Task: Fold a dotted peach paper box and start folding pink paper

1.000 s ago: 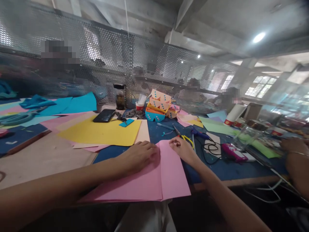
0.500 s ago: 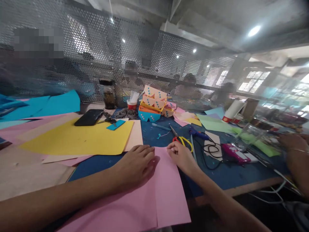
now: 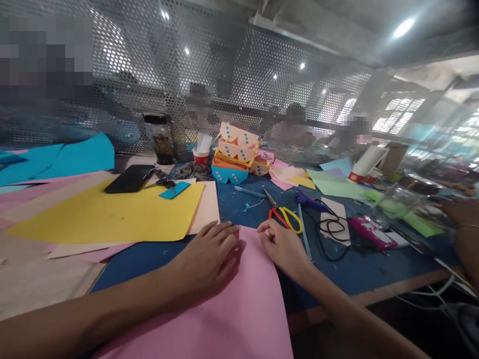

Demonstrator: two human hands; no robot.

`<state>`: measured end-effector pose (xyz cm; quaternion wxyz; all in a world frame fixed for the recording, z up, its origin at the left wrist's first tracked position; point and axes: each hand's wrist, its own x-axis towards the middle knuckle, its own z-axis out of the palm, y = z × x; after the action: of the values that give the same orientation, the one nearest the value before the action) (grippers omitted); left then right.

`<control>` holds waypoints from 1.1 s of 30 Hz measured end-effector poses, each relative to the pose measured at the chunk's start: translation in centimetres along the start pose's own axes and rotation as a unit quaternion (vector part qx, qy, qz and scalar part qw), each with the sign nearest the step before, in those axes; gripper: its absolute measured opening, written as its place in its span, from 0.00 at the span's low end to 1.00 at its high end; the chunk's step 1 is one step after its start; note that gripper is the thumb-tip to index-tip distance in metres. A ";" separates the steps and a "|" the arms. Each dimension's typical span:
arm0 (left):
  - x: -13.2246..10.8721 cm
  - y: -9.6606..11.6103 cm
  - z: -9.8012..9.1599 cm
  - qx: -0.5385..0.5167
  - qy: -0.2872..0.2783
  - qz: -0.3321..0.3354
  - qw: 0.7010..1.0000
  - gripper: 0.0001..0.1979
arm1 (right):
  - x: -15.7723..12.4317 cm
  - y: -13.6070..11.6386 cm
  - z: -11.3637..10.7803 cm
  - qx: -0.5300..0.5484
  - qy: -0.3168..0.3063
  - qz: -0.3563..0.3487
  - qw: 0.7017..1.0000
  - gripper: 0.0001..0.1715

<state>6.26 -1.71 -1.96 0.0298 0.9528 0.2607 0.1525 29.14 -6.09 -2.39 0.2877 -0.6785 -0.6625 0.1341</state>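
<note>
A large pink paper sheet runs from the table's front edge toward the middle, its near part curving smoothly. My left hand lies palm down on it, fingers stretched out near the far edge. At the far right corner, my right hand is closed in a pinch on the pink sheet, fingers bent under. Just beyond that hand are scissors with one red and one yellow handle. A thin pale stick lies to their right.
To the left, a phone and keys rest on a yellow sheet. Decorated folded paper pieces are stacked behind. A blue glue gun with a black cord and a glass jar stand right. Another person's arm is far right.
The lengthwise line and separate right-hand strip in the pink sheet no longer show; its surface now looks continuous and curved. Both hands stay at the far edge. The camera view has shifted slightly.
</note>
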 end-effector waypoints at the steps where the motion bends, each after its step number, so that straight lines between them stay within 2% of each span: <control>1: -0.1 0.0 -0.1 0.001 -0.004 -0.002 1.000 0.19 | -0.1 0.1 0.0 0.011 0.001 0.000 1.000 0.08; 7: -1.0 -0.4 -0.7 0.006 -0.022 0.015 1.000 0.21 | 0.0 0.6 0.0 0.101 -0.001 0.000 0.995 0.09; 12: -1.9 -0.3 -0.3 0.007 -0.038 -0.006 0.999 0.29 | 0.2 0.7 -0.3 0.128 -0.014 -0.003 0.992 0.09; 16: -1.9 -0.6 -0.4 0.011 -0.053 0.018 0.998 0.32 | 0.4 0.6 -0.5 0.144 -0.013 -0.009 0.989 0.09; 22: -1.6 -1.0 -0.9 0.023 -0.068 0.019 0.997 0.35 | 1.1 0.7 -0.1 0.142 0.021 -0.015 0.990 0.09; 25: -1.7 -1.0 -0.7 0.012 -0.081 0.025 0.996 0.34 | 1.2 0.8 -0.1 0.133 0.019 -0.016 0.991 0.10; 33: -2.0 -1.1 0.0 -0.013 -0.065 0.028 0.997 0.33 | 0.4 0.7 -0.2 0.094 0.011 -0.005 0.995 0.10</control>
<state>4.08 -1.78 -2.65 0.0553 0.9671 0.2295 0.0946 29.86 -5.70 -2.50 0.3586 -0.6463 -0.6472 0.1869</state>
